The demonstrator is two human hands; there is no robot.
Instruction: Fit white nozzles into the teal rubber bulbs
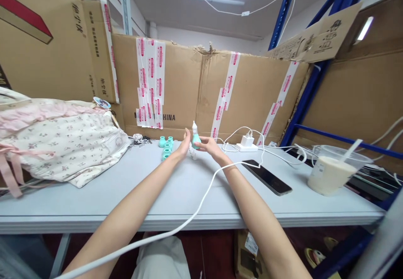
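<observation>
A teal squeeze bulb with a clear pointed nozzle [195,139], which looks like a nasal aspirator, stands upright in the fingers of my right hand [208,145]. Just to its left, my left hand [184,144] is raised with its fingers stretched out and its palm turned toward the bulb. Whether that palm touches the bulb, I cannot tell. Small clear pieces [192,152] lie on the table below and between my hands. Left of my left hand, several teal bulbs [166,148] without nozzles stand grouped on the table.
A white cable [201,203] crosses in front of my right forearm. On the right are a phone [267,177], a white charger [247,143] and a pitcher [330,174] of pale contents. A floral cloth bag [66,140] lies left. Cardboard [182,85] walls the back.
</observation>
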